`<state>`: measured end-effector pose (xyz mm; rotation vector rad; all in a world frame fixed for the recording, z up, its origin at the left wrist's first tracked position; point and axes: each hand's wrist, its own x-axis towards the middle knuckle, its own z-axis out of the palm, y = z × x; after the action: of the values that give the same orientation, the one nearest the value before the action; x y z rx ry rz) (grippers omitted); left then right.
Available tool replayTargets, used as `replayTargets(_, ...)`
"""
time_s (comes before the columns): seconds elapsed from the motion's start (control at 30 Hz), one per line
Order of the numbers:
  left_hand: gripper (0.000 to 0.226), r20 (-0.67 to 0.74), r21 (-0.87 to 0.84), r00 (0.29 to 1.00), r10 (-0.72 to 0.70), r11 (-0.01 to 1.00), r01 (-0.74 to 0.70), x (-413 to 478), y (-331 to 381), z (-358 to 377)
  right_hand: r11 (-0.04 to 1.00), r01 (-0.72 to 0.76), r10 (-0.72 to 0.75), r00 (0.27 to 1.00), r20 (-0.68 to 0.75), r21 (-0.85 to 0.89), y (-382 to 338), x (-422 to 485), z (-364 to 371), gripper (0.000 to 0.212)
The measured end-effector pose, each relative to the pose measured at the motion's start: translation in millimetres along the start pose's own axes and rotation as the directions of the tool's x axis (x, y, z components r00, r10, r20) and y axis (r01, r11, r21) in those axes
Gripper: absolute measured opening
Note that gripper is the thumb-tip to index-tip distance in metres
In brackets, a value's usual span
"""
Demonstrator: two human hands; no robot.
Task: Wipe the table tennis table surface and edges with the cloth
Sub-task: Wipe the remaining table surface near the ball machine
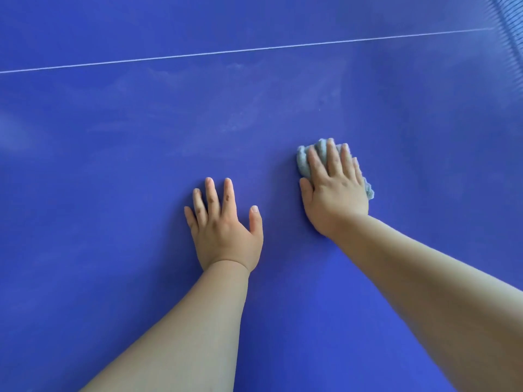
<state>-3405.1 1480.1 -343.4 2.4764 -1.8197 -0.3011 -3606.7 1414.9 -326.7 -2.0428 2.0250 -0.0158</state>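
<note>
A bunched grey-blue cloth (303, 164) is pressed onto the blue table tennis table (113, 165) under the right hand (335, 190). The fingers are laid nearly straight over the cloth and nothing is gripped. The cloth is seen beyond the fingertips and at both sides of the hand. The left hand (223, 230) is laid flat on the bare surface, fingers spread, holding nothing, near the cloth but apart from it. A thin white line (198, 55) is seen further off, and the net (512, 38) at the upper right.
</note>
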Motion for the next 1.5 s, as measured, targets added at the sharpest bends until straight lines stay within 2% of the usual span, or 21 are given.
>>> replayTargets(0.1,0.078,0.005,-0.001,1.000,0.002,1.000,-0.002,0,1,-1,0.923,0.381,-0.375,0.923,0.084,-0.062,-6,-52,12,0.062)
replayTargets(0.2,0.079,0.006,0.009,1.000,0.006,1.000,-0.006,1,3,-3,0.815,0.575,-0.556,0.809,0.189,-0.064,14,-54,7,0.063)
replayTargets(0.23,0.079,0.005,0.009,1.000,0.005,1.000,-0.005,1,3,-4,0.809,0.582,-0.558,0.805,0.203,-0.084,21,-39,4,0.065)
replayTargets(0.27,0.079,0.002,0.009,1.000,0.002,1.000,-0.002,0,3,-4,0.836,0.538,-0.515,0.837,0.187,-0.108,26,-21,0,0.068)
replayTargets(0.37,0.078,-0.008,0.002,1.000,-0.003,1.000,0.003,0,2,-2,0.985,0.148,-0.139,0.985,0.102,-0.088,32,36,-14,0.072)
replayTargets(0.4,0.078,-0.009,0.005,1.000,-0.002,1.000,0.002,0,1,-1,0.998,0.036,-0.030,0.996,0.085,-0.059,29,47,-15,0.071)
replayTargets(0.47,0.078,-0.014,0.015,1.000,-0.003,1.000,0.003,1,1,0,0.999,-0.019,0.021,0.998,0.066,-0.031,17,50,-13,0.071)
replayTargets(0.53,0.077,-0.012,0.013,1.000,-0.008,1.000,0.008,1,1,1,0.987,0.147,-0.143,0.988,0.060,-0.058,7,25,-8,0.071)
replayTargets(0.63,0.078,-0.002,0.015,1.000,-0.008,1.000,0.008,1,3,0,0.885,0.460,-0.452,0.886,0.102,-0.076,11,-38,4,0.068)
replayTargets(0.73,0.078,0.007,0.023,1.000,-0.011,1.000,0.010,1,4,-2,0.803,0.592,-0.570,0.797,0.198,-0.071,27,-58,5,0.066)
replayTargets(0.8,0.078,0.008,0.019,1.000,-0.011,1.000,0.011,0,4,-3,0.798,0.592,-0.557,0.796,0.238,-0.114,37,-33,-4,0.068)
replayTargets(0.83,0.078,0.007,0.019,1.000,-0.013,1.000,0.013,0,4,-3,0.834,0.536,-0.503,0.836,0.221,-0.133,40,-14,-10,0.070)
replayTargets(0.9,0.077,-0.006,0.021,1.000,-0.013,1.000,0.013,0,4,-2,0.936,0.325,-0.304,0.940,0.153,-0.133,43,27,-21,0.070)
replayTargets(1.0,0.076,-0.009,0.026,1.000,-0.014,1.000,0.015,1,3,2,0.995,0.079,-0.073,0.992,0.098,-0.062,21,58,-23,0.067)
replayTargets(1.03,0.076,-0.013,0.028,1.000,-0.014,0.999,0.014,0,2,3,0.995,0.085,-0.081,0.993,0.089,-0.045,11,54,-18,0.067)
replayTargets(1.1,0.076,-0.008,0.036,1.000,-0.018,0.999,0.018,0,1,3,0.959,0.278,-0.272,0.958,0.085,-0.054,2,24,-8,0.066)
replayTargets(1.2,0.077,0.022,0.054,1.000,-0.014,0.998,0.013,0,4,-1,0.831,0.552,-0.540,0.830,0.142,-0.068,19,-39,3,0.064)
replayTargets(1.3,0.077,0.065,0.077,0.998,-0.024,0.997,0.019,-3,8,-8,0.769,0.636,-0.618,0.765,0.181,-0.062,38,-50,1,0.062)
replayTargets(1.37,0.072,0.041,0.030,0.998,-0.038,0.999,0.037,8,14,-12,0.816,0.572,-0.554,0.815,0.169,-0.083,47,-20,-8,0.065)
replayTargets(1.43,0.068,0.007,-0.043,0.999,-0.050,0.998,0.050,36,29,-13,0.941,0.332,-0.326,0.942,0.083,-0.069,52,26,-19,0.068)
replayTargets(1.5,0.070,-0.010,-0.080,0.993,-0.114,0.990,0.113,74,52,-11,0.999,0.049,-0.049,0.999,0.001,-0.010,56,74,-27,0.069)
